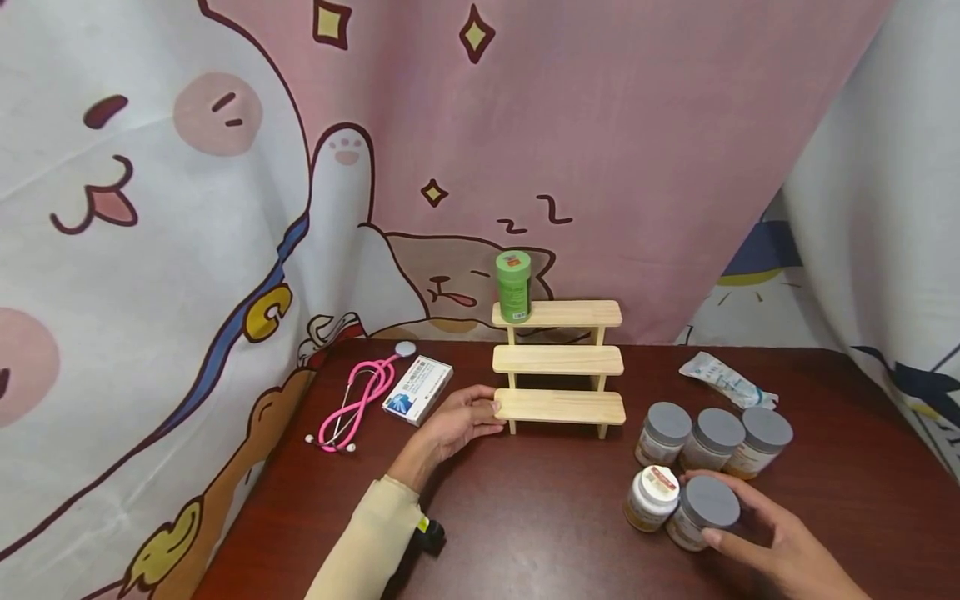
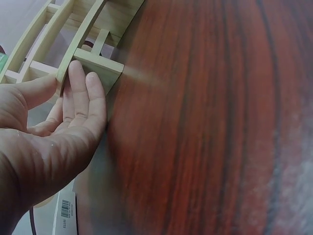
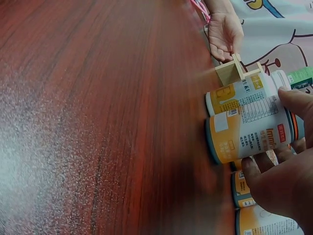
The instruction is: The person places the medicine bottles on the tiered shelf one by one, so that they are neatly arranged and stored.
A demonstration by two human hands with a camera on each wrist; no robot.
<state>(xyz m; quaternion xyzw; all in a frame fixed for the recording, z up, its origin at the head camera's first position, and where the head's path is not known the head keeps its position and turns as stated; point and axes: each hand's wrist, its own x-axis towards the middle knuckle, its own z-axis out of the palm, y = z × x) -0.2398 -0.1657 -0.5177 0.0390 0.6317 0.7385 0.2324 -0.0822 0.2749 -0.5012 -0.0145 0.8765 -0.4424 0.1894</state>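
A three-step wooden display rack [image 1: 561,407] stands on the table before the curtain. My left hand [image 1: 456,423] holds the left end of its lowest step; in the left wrist view the thumb lies on the step's end, the fingers beside and below it. On the top step, at the left, a green bottle [image 1: 514,287] stands upright. At the front right, my right hand [image 1: 783,537] grips a grey-lidded jar [image 1: 708,504] around its sides, near the lid. Touching or almost touching that jar is a smaller white-lidded bottle [image 1: 651,500]. The jar's orange and white label [image 3: 249,129] shows in the right wrist view.
Behind the gripped jar, three more grey-lidded jars [image 1: 712,437] stand close together. A white tube [image 1: 727,379] lies beyond them. Left of the rack are a white medicine box [image 1: 418,388] and a pink stethoscope [image 1: 367,392]. A small black object [image 1: 431,536] sits by the left forearm.
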